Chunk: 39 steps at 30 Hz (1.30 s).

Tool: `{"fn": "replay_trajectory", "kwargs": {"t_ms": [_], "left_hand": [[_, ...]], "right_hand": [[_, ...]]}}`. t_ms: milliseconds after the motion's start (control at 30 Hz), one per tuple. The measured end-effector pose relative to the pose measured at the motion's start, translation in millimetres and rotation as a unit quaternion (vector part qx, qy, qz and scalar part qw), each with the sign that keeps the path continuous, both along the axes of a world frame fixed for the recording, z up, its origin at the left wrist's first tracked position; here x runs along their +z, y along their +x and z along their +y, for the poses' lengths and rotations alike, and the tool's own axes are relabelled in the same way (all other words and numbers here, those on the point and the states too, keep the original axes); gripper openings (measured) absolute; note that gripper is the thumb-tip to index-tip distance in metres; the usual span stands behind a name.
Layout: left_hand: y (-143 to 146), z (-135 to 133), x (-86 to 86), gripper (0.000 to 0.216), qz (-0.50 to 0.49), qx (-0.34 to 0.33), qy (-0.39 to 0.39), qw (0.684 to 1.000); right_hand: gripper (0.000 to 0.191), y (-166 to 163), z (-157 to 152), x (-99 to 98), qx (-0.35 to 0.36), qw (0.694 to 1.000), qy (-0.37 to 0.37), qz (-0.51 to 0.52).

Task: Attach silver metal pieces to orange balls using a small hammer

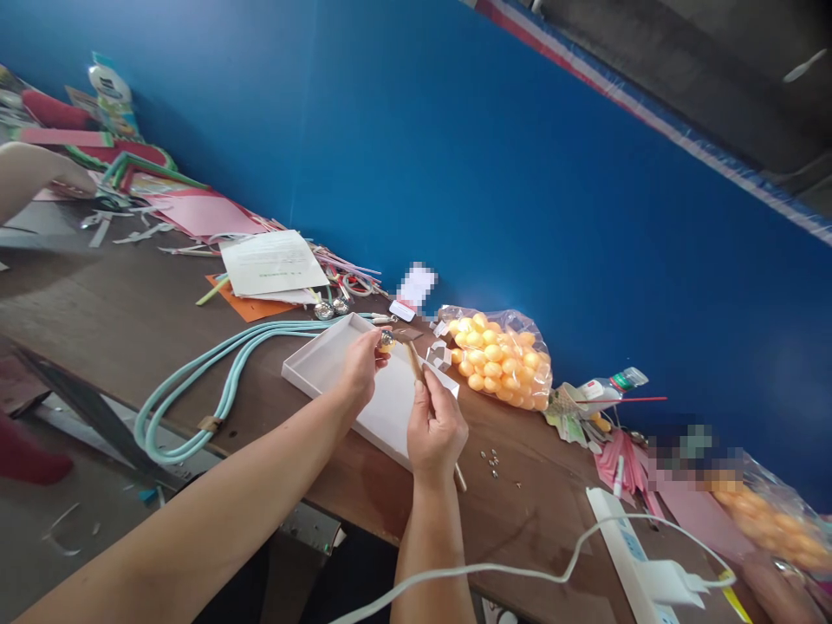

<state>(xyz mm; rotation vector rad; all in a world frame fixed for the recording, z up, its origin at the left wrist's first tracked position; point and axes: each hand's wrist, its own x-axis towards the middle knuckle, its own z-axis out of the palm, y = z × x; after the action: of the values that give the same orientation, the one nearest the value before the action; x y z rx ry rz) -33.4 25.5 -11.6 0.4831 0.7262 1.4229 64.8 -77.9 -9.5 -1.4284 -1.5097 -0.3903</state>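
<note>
My left hand (361, 364) is closed in a pinch on a small orange and silver object (386, 341), held over a shallow white tray (312, 364) on the brown table. My right hand (437, 429) is wrapped round a thin wooden stick (414, 360); its upper tip points toward the small object and its lower end shows below my palm. Both hands hover just above the tray's right half.
A clear bag of orange balls (500, 355) lies right of the tray, and another such bag (773, 516) far right. Light-blue cords (195, 407) loop at the left. Small silver pieces (492, 458), a white power strip (627, 546), papers (271, 263). Another person's hand (39, 173) far left.
</note>
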Motion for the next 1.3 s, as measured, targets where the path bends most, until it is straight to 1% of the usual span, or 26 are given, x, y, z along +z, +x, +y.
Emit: {"fn": "replay_trajectory", "kwargs": {"t_ms": [67,200,300,367,433,500,567,667,767,833,900,1033,1100,1167,1233,1300], "left_hand": [[0,0,-0.3,0.034,-0.003,0.003,0.004,1.000],[1,0,-1.2,0.032,-0.020,0.006,-0.026,0.999],[2,0,-1.8,0.031,-0.041,0.000,-0.015,0.999],[1,1,-2.0,0.030,-0.066,-0.012,-0.009,0.998],[0,1,-1.6,0.030,-0.093,-0.019,-0.007,0.995],[-2,2,-0.5,0.029,-0.109,-0.015,-0.012,0.994],[-3,2,1.2,0.029,-0.119,-0.007,-0.021,0.993],[-6,2,3.6,0.030,-0.130,0.004,-0.020,0.991],[-7,1,5.1,0.032,-0.132,-0.003,-0.005,0.991],[-7,0,6.1,0.033,-0.129,-0.012,0.001,0.992],[-8,-2,7.5,0.034,-0.124,-0.024,0.009,0.992],[-7,-5,11.1,0.033,-0.119,-0.068,0.008,0.991],[-6,-7,12.0,0.032,-0.113,-0.091,0.007,0.989],[-4,-8,11.6,0.032,-0.105,-0.121,0.013,0.987],[-2,-9,10.2,0.032,-0.094,-0.158,0.010,0.983],[0,-11,9.1,0.032,-0.077,-0.193,0.005,0.978]], "right_hand": [[0.031,1,0,0.0,0.001,1.000,0.001,0.002],[0.029,1,1,-2.8,-0.020,0.999,-0.039,-0.019],[0.030,2,2,-4.7,-0.017,1.000,-0.016,-0.016],[0.031,2,2,-4.7,-0.031,0.999,-0.012,-0.006],[0.032,2,2,-3.6,-0.072,0.996,-0.045,0.009],[0.032,3,2,-1.8,-0.122,0.986,-0.107,0.026],[0.033,5,2,-0.7,-0.154,0.973,-0.171,0.032],[0.034,11,3,-3.6,-0.170,0.960,-0.224,0.005],[0.036,20,5,-12.4,-0.158,0.958,-0.235,-0.054],[0.036,23,7,-18.2,-0.145,0.959,-0.228,-0.086],[0.031,24,8,-20.8,-0.139,0.965,-0.204,-0.094],[0.026,19,10,-14.4,-0.118,0.986,-0.115,-0.036],[0.027,14,10,-9.7,-0.074,0.996,-0.054,0.002],[0.027,10,10,-6.8,-0.013,0.999,-0.006,0.029],[0.026,5,10,-6.0,0.037,0.998,0.010,0.047],[0.027,1,9,-5.7,0.067,0.996,0.001,0.066]]}}
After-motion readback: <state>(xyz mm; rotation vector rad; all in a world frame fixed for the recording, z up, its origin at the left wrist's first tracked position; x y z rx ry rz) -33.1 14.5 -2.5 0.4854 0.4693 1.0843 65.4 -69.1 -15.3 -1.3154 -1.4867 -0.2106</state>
